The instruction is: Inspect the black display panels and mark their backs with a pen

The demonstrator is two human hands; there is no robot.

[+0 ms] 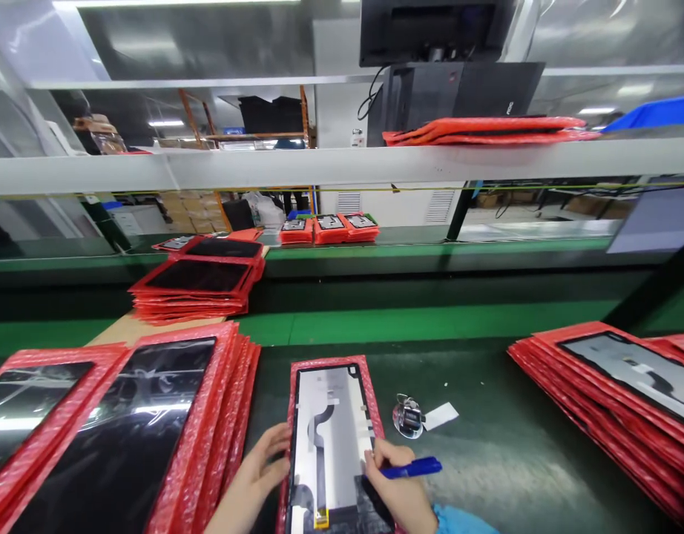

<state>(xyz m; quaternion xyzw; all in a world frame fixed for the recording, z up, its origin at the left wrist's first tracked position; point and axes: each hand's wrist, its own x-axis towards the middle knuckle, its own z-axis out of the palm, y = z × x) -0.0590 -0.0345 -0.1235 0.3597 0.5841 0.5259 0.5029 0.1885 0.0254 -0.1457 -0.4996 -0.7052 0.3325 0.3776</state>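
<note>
A display panel point(342, 423) lies back side up on a red bubble-wrap sheet point(366, 371) in front of me. Its silver back carries a dark flex cable point(320, 475) that ends in a yellow-edged connector point(321, 518). My right hand point(400, 482) is closed around a blue pen point(417, 467), low over the panel's right edge; its tip is hidden by my fingers. At the left edge of panel and wrap rests my left hand point(264, 467), its bent fingers and thumb apart, holding nothing visible.
Stacks of black screens on red wrap point(169, 415) rise at left, with another stack point(208, 289) behind. A stack of silver-backed panels point(614, 393) stands right. A shiny metal tape dispenser point(409, 417) and white slip point(441, 416) lie right of the panel. A shelf beam point(264, 170) crosses above.
</note>
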